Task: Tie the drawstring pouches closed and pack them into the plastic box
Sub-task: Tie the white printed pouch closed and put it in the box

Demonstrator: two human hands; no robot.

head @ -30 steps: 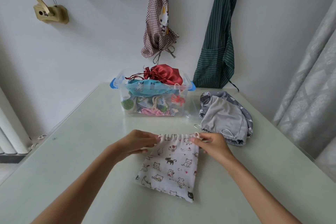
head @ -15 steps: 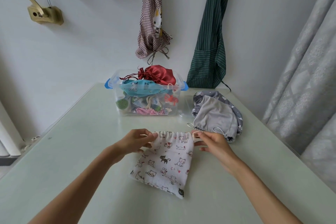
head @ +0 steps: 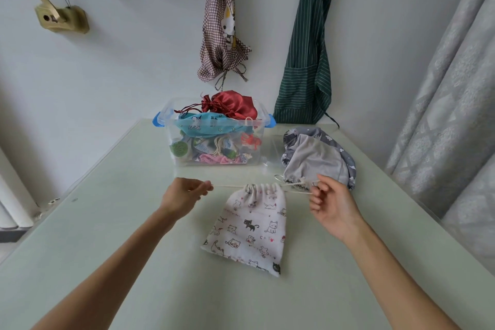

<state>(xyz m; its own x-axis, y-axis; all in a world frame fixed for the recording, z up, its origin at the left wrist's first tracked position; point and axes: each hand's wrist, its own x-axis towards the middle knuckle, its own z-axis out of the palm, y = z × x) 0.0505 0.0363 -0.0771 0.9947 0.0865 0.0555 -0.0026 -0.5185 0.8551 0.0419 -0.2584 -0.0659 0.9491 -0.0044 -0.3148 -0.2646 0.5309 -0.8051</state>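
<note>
A white pouch with cat prints lies flat on the pale green table, its mouth gathered tight. My left hand pinches the left end of the pouch's cream drawstring, which runs taut to the mouth. My right hand holds the drawstring's right end, fingers partly spread. Behind the pouch stands a clear plastic box with blue latches, piled with tied pouches; a red satin pouch and a teal pouch lie on top. Grey pouches lie at the right.
A checked apron and a green striped apron hang on the white wall behind the table. A grey curtain hangs along the table's right edge. A brass wall fitting is at upper left.
Both hands moved apart from the pouch's mouth, pulling the drawstring ends outward. The mouth went from wide and flat to tightly gathered.
</note>
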